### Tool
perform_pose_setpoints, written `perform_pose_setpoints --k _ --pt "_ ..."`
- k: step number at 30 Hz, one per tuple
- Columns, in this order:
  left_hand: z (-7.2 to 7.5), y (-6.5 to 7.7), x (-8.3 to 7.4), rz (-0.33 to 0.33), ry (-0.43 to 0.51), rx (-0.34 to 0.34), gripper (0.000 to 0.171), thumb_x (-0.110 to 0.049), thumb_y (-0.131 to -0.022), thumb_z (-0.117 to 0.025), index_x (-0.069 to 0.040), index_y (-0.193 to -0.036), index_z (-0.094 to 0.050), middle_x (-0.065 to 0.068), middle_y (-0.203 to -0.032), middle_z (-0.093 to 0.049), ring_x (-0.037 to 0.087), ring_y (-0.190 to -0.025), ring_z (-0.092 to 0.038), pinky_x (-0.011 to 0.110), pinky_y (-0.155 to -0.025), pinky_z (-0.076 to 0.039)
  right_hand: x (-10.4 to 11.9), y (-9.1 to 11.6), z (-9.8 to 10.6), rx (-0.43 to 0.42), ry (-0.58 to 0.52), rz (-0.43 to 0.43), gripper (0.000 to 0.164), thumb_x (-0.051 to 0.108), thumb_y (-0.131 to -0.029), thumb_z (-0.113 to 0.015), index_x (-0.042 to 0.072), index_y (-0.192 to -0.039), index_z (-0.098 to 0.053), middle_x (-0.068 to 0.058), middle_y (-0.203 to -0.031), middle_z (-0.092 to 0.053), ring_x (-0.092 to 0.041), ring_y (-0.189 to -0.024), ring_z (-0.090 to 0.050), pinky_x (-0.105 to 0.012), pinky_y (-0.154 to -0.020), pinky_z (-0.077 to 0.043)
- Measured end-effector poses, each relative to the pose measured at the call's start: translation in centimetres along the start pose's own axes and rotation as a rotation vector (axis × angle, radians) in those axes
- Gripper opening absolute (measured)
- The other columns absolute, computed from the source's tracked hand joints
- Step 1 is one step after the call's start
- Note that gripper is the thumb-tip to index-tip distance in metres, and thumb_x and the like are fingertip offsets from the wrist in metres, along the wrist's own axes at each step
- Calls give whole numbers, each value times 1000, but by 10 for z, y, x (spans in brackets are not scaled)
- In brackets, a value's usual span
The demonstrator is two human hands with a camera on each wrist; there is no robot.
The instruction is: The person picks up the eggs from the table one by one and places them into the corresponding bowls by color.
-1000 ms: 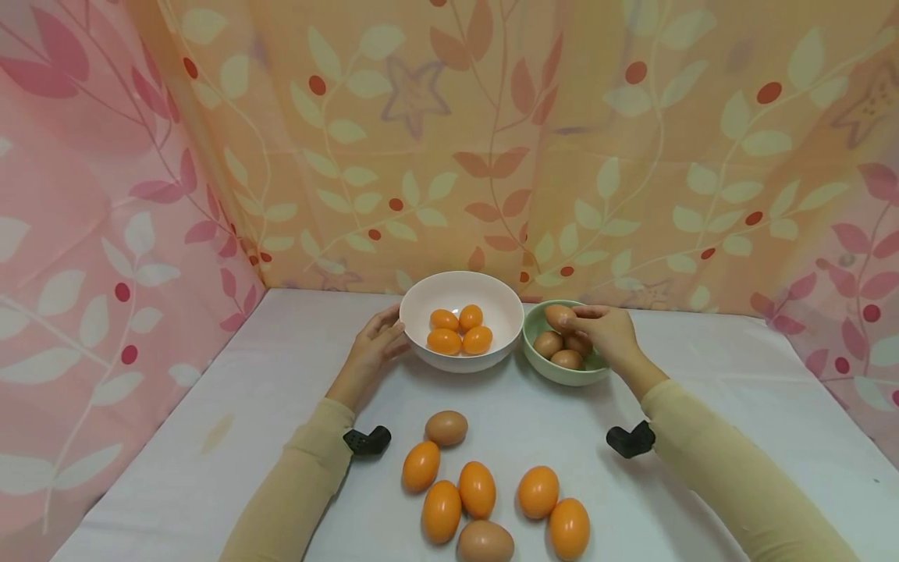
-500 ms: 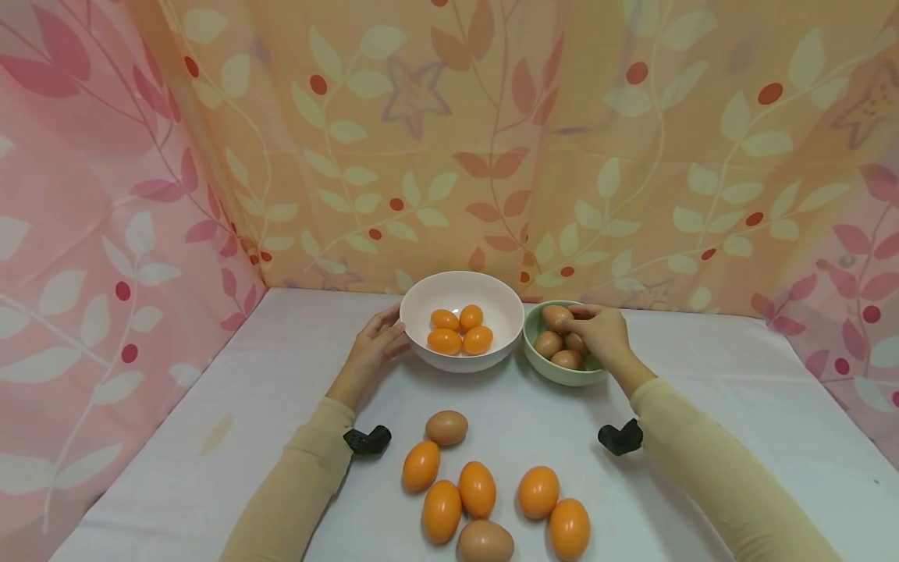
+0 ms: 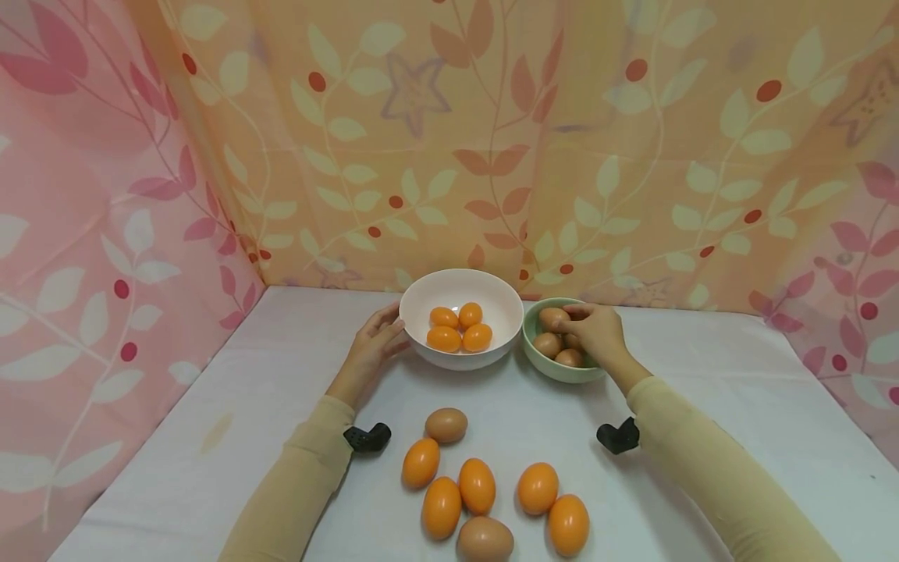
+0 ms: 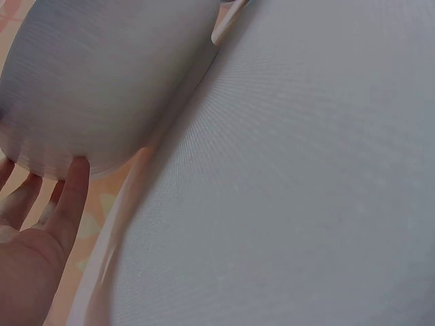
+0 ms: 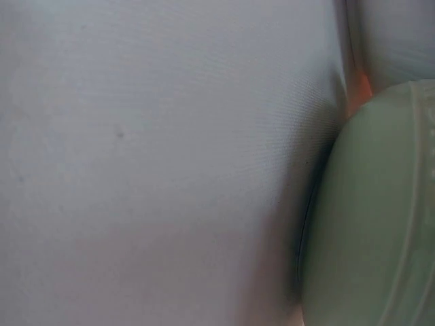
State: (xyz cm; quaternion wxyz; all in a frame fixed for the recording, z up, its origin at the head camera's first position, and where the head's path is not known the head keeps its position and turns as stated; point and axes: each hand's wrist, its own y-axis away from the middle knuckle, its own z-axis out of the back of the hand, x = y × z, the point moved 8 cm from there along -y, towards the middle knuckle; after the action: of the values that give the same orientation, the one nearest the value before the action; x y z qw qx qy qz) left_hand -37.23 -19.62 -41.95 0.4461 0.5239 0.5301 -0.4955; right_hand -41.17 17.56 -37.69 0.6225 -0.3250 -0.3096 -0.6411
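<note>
My right hand (image 3: 597, 332) reaches over the light green bowl (image 3: 562, 373), its fingers pinching a brown egg (image 3: 553, 318) at the bowl's far side. More brown eggs (image 3: 548, 343) lie beneath it, some partly hidden by the hand. In the right wrist view only the outer wall of the green bowl (image 5: 367, 210) shows. The fingers of my left hand (image 3: 375, 343) rest against the left side of a larger white bowl (image 3: 460, 361), which holds several small orange eggs (image 3: 444, 339). The left wrist view has that hand (image 4: 41, 251) with fingertips on the bowl's outer wall.
On the white tablecloth (image 3: 281, 351) in front of the bowls lie several orange eggs (image 3: 477, 486). Two brown eggs are among them, one farther back (image 3: 445, 425) and one at the near edge (image 3: 486, 540). Behind the bowls hangs a leaf-patterned curtain (image 3: 449, 156).
My right hand has shifted slightly left with its egg, which now sits a little lower in the green bowl. The left hand and white bowl stay where they were.
</note>
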Motion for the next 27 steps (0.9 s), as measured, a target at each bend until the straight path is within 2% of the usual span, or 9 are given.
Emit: perform_pose_setpoints --k 4,10,13,16,21,25,27 --pt "0 -1 -1 1 -12 0 51 -21 -104 -53 -12 -152 -38 6 -159 -36 27 -140 -44 48 -111 -46 -2 -2 0 -1 -7 -18 43 29 -90 -71 4 -125 -67 -18 -128 -67 -28 -119 -58 -18 -83 -48" --pt "0 -3 1 -1 -14 -3 51 -21 -104 -53 -11 -152 -38 7 -160 -36 28 -140 -43 48 -111 -46 -2 -2 2 -3 -12 -8 42 27 -90 -71 4 -125 -67 -19 -128 -67 -32 -125 -54 -37 -103 -47" --pt "-1 -4 3 11 2 -6 50 -20 -103 -53 -12 -151 -39 6 -159 -37 28 -139 -44 49 -111 -46 -3 2 6 -33 -51 -1 43 26 -90 -71 4 -127 -66 -19 -130 -66 -31 -129 -53 -40 -108 -45" --pt "-2 -4 5 19 11 -3 50 -18 -103 -52 -12 -151 -39 7 -158 -37 28 -137 -45 49 -111 -46 -1 12 11 -59 -100 11 44 28 -91 -71 5 -128 -66 -16 -131 -66 -27 -130 -53 -30 -107 -46" --pt "-3 -4 5 15 8 0 51 -20 -103 -53 -12 -152 -38 7 -159 -37 27 -134 -47 49 -111 -46 6 36 14 -13 -168 15 49 36 -90 -71 8 -130 -64 -4 -125 -70 -14 -124 -53 -9 -91 -45" --pt "0 -2 3 9 2 -7 51 -23 -103 -54 -14 -151 -40 5 -158 -38 25 -135 -47 48 -112 -46 15 55 13 28 -214 52 53 41 -89 -73 9 -130 -64 9 -116 -71 1 -111 -56 -5 -85 -47" --pt "0 -1 2 8 0 -9 51 -23 -103 -55 -14 -151 -40 5 -157 -39 26 -136 -47 48 -112 -46 19 64 12 47 -251 78 55 41 -88 -75 8 -130 -64 11 -115 -73 7 -106 -58 -6 -85 -49"
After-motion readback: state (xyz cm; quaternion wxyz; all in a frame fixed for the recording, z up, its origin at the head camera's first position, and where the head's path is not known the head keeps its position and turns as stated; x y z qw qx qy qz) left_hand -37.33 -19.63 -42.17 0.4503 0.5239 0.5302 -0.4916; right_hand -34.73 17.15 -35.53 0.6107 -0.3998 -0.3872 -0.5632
